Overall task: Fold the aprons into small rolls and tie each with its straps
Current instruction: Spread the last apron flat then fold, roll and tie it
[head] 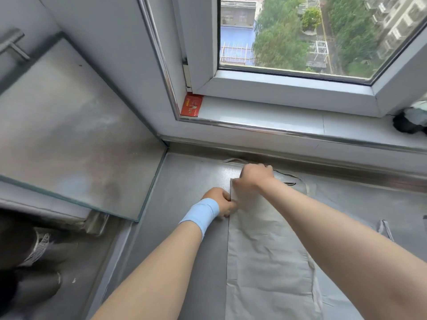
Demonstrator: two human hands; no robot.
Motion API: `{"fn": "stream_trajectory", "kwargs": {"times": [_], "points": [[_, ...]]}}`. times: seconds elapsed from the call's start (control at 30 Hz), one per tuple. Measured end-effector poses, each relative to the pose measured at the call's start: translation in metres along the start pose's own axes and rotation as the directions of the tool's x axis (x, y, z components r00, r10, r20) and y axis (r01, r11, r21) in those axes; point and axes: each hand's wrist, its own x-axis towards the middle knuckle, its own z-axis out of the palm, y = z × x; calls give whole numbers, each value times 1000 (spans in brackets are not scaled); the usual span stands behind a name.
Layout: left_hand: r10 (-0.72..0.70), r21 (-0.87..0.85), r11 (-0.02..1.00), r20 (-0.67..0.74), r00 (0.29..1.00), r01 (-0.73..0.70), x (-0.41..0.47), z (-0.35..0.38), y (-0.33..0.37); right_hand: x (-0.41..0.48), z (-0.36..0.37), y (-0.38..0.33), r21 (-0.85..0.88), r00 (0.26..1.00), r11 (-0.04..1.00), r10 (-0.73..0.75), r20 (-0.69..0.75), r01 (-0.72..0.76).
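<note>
Grey and smooth, the desk (184,262) sits under a window (300,42) that looks out on green trees. One red packet (191,105) rests on the sill. On the desk lies a pale apron (268,262), folded into a long strip. Its far end is pinched by the left hand (219,202) and the right hand (254,176), both closed on the cloth.
</note>
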Motion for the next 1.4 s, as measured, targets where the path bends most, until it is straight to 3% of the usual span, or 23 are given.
{"fn": "stream_trajectory", "kwargs": {"times": [0.1,0.17,0.23,0.27,0.37,0.43,0.5,0.57,0.63,0.7,0.77,0.93,1.03,1.13,1.17,1.3,1.4], "points": [[26,4,1000,-50,998,-26,-1,7,-3,-2,0,9,327,1000,945,15,23,-21],[18,-106,994,-91,996,-27,0,8,-4,-3,-1,13,457,993,889,64,-94,-14],[14,-234,971,-159,987,-51,1,4,-5,-7,0,12,448,958,894,117,-263,13],[33,-204,976,-215,976,-78,3,-1,-5,-9,1,11,411,931,911,120,-345,35],[57,28,998,-394,917,-50,1,-11,-9,-24,10,10,280,830,950,46,-556,135],[114,146,988,-480,870,-49,-7,-10,-11,-40,23,11,220,790,957,-15,-613,190],[300,383,917,-483,822,-110,-17,0,-9,-59,43,15,160,801,968,-61,-596,192],[436,582,796,-362,824,-165,-22,19,-8,-76,65,22,132,834,974,-81,-546,182],[365,651,745,-214,906,-146,-22,39,-14,-90,85,33,113,865,981,-83,-495,159],[239,684,721,-95,966,-111,-18,53,-25,-105,102,45,98,889,989,-56,-454,113],[202,720,687,-60,977,-98,-15,55,-30,-121,118,54,88,910,992,-43,-412,87],[164,778,629,-138,977,5,-3,32,-12,-145,146,68,100,982,995,25,-186,-7],[286,765,644,-236,929,-4,-11,38,-6,-135,138,71,132,996,991,27,-82,-16],[488,714,676,-251,836,-180,-36,70,-8,-126,121,71,165,999,986,4,-49,4],[500,699,681,-227,836,-218,-44,81,-12,-125,117,71,183,999,983,-4,-46,13],[291,737,658,-62,955,-153,-59,107,-29,-152,113,81,238,991,971,11,-134,21],[251,757,645,-83,964,-103,-68,114,-22,-186,125,105,226,985,974,45,-169,-6]]}}
